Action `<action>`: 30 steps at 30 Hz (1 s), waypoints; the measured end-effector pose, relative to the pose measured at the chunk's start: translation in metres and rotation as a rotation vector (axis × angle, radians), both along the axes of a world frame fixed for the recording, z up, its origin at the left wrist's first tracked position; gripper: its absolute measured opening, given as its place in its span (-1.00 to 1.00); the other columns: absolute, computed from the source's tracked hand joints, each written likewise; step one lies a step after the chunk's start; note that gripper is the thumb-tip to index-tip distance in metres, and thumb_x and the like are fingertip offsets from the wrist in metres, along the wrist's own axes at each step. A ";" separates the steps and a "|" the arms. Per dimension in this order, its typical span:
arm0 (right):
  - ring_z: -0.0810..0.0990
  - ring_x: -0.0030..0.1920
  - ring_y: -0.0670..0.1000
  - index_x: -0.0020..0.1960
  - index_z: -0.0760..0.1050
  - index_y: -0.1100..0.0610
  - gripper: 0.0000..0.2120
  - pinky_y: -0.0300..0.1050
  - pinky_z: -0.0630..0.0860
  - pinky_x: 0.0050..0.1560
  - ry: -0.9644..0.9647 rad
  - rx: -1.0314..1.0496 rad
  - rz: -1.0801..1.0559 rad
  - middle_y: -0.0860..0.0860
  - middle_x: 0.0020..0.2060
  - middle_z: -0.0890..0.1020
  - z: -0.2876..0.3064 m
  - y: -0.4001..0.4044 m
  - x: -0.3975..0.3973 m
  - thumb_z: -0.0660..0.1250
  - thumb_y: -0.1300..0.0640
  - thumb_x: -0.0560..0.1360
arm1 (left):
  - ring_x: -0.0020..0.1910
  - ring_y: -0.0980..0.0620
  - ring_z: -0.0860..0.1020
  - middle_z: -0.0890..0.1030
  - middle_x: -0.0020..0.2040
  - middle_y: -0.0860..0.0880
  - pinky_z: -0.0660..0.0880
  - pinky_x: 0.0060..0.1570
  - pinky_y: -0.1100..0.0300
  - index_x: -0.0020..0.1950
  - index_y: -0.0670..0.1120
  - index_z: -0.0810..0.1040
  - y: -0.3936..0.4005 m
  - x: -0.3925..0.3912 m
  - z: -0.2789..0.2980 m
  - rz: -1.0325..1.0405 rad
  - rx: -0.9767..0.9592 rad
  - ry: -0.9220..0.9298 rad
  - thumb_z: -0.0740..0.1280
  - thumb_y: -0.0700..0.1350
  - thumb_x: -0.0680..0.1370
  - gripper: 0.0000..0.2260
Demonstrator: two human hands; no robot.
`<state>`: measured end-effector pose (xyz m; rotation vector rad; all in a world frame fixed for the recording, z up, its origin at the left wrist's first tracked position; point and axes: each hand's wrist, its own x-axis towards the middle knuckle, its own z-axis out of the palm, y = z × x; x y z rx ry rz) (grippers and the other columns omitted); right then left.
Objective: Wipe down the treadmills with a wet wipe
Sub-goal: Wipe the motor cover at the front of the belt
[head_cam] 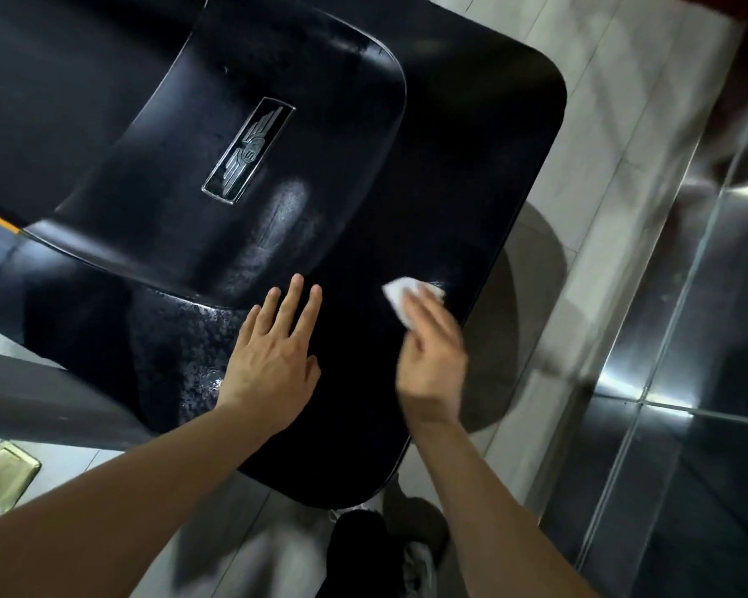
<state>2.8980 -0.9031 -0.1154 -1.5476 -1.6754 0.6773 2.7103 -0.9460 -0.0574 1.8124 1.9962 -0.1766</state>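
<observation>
A glossy black treadmill motor cover (450,174) fills the upper and middle view, with a raised centre panel bearing a silver winged emblem (248,151). My left hand (273,364) lies flat on the cover, fingers straight and spread. My right hand (430,356) presses a white wet wipe (400,295) against the cover near its right edge, fingers extended over the wipe; the hand is motion-blurred. Wet streaks and droplets show on the cover left of my left hand and below the emblem.
Pale floor tiles (622,144) run along the right of the treadmill, then a dark reflective panel (687,381) with metal strips. A brass floor plate (5,474) sits at lower left. My shoes (415,563) show below the cover's near edge.
</observation>
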 end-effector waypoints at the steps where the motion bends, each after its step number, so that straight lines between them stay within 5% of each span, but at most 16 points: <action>1: 0.46 0.41 0.07 0.36 0.55 0.22 -0.59 -0.05 0.34 0.47 -0.014 0.015 0.138 0.08 0.37 0.54 0.002 0.007 -0.018 0.23 0.41 0.56 | 0.65 -0.16 -0.03 -0.11 0.68 -0.07 -0.02 0.60 -0.06 0.68 -0.03 -0.07 0.002 0.002 0.001 0.011 0.016 0.004 0.20 -0.02 0.61 -0.29; 3: 0.33 0.51 0.09 0.45 0.45 0.21 -0.60 -0.03 0.27 0.52 -0.070 0.012 0.330 0.11 0.46 0.44 -0.002 0.017 -0.038 0.17 0.30 0.63 | 0.64 -0.17 0.06 0.01 0.67 -0.11 0.05 0.59 -0.06 0.67 -0.07 0.04 0.006 0.004 0.005 0.019 0.040 -0.003 0.04 0.05 0.56 -0.33; 5: 0.27 0.55 0.07 0.49 0.41 0.19 -0.57 -0.03 0.23 0.54 -0.093 0.034 0.306 0.10 0.49 0.40 -0.012 0.034 -0.033 0.19 0.34 0.63 | 0.64 -0.15 0.08 0.03 0.67 -0.10 0.04 0.58 -0.03 0.67 -0.09 0.07 0.014 0.004 0.006 -0.026 0.057 -0.013 -0.08 0.08 0.51 -0.29; 10: 0.33 0.52 0.02 0.48 0.41 0.19 -0.58 0.03 0.27 0.52 0.028 -0.144 -0.335 0.07 0.47 0.43 -0.024 0.095 0.011 0.18 0.34 0.64 | 0.66 -0.11 -0.08 -0.11 0.68 -0.05 -0.02 0.62 -0.02 0.68 -0.06 -0.04 0.046 0.002 0.006 -0.115 0.080 -0.051 0.05 0.01 0.62 -0.36; 12: 0.31 0.52 -0.02 0.48 0.41 0.18 -0.60 -0.07 0.27 0.52 0.031 -0.191 -0.398 0.08 0.48 0.42 -0.022 0.114 0.005 0.15 0.31 0.66 | 0.65 -0.08 -0.15 -0.17 0.68 -0.03 -0.07 0.62 0.01 0.68 -0.04 -0.13 0.060 -0.001 0.005 -0.101 0.072 -0.062 0.14 -0.01 0.65 -0.33; 14: 0.30 0.50 -0.02 0.46 0.42 0.20 -0.61 -0.24 0.18 0.52 0.000 -0.105 -0.201 0.13 0.45 0.44 -0.013 0.123 -0.019 0.12 0.33 0.66 | 0.65 -0.06 -0.15 -0.17 0.68 -0.03 -0.09 0.62 0.06 0.68 -0.05 -0.15 0.072 -0.005 0.004 -0.087 0.077 -0.080 0.16 0.02 0.67 -0.31; 18: 0.23 0.56 0.03 0.47 0.44 0.06 -0.60 -0.19 0.24 0.51 -0.102 -0.001 0.365 0.07 0.49 0.38 0.001 0.115 -0.056 0.15 0.28 0.67 | 0.64 0.03 -0.19 -0.21 0.67 -0.01 -0.17 0.58 0.21 0.66 -0.09 -0.22 0.083 -0.008 -0.002 -0.127 0.028 -0.110 0.17 0.07 0.67 -0.27; 20: 0.21 0.57 -0.02 0.48 0.43 0.06 -0.61 -0.24 0.21 0.50 -0.102 -0.029 0.372 0.03 0.52 0.37 0.001 0.108 -0.046 0.11 0.16 0.68 | 0.63 0.08 -0.24 -0.25 0.65 0.04 -0.22 0.55 0.26 0.66 -0.07 -0.25 0.084 -0.012 -0.002 -0.124 -0.031 -0.175 0.27 0.04 0.64 -0.19; 22: 0.26 0.55 -0.01 0.46 0.47 0.09 -0.59 -0.09 0.26 0.53 -0.080 -0.033 0.338 0.04 0.49 0.41 0.002 0.095 -0.034 0.07 0.11 0.66 | 0.62 0.09 -0.25 -0.24 0.64 0.08 -0.17 0.58 0.21 0.66 -0.04 -0.23 0.087 -0.019 -0.001 -0.130 -0.074 -0.248 0.39 -0.04 0.55 -0.08; 25: 0.41 0.46 0.04 0.35 0.56 0.18 -0.68 0.03 0.35 0.48 -0.076 0.049 0.417 0.09 0.38 0.53 0.000 0.056 -0.034 0.25 0.21 0.62 | 0.62 0.12 -0.24 -0.25 0.61 0.16 -0.10 0.56 0.25 0.65 0.00 -0.22 0.088 -0.027 0.000 -0.123 -0.122 -0.288 0.42 -0.15 0.45 0.00; 30: 0.47 0.42 0.01 0.36 0.56 0.16 -0.64 -0.03 0.44 0.41 -0.093 0.100 0.386 0.04 0.37 0.55 -0.020 -0.004 0.005 0.37 0.30 0.57 | 0.61 0.16 -0.25 -0.27 0.63 0.19 0.05 0.46 0.27 0.66 0.04 -0.25 0.084 -0.014 0.003 -0.062 -0.098 -0.252 0.36 -0.18 0.46 -0.02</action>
